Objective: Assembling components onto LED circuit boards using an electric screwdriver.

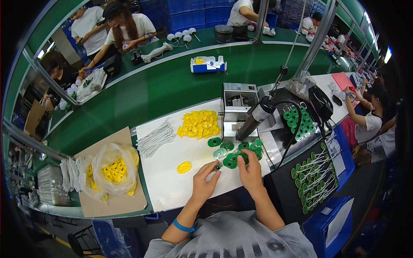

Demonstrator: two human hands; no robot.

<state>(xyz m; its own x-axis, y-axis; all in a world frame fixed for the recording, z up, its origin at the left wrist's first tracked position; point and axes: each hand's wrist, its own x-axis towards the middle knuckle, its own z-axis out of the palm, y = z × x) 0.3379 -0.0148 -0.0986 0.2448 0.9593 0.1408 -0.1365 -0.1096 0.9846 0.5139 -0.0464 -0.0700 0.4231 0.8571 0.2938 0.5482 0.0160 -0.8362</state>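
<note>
My left hand (205,182) is closed, thumb and fingertips pinching a small dark green circuit board (218,167) turned partly edge-on. Beside it my right hand (251,173) curls its thumb and forefinger about another green round board (245,158), at the near edge of a loose group of them; its grip is partly hidden. Several more green round boards (220,153) lie on the white worktop (165,185) just beyond my hands. One yellow oval plastic part (184,167) rests alone left of my left hand. Farther off is a heap of yellow parts (198,124).
A bench machine (239,107) with a black-and-grey tube (254,118) stands beyond my hands. White cables (155,139) lie left; a plastic bag of yellow parts (112,170) sits on cardboard. At right are green boards with white wires (314,178) and a blue bin (329,225). Co-workers sit across the green conveyor (172,81).
</note>
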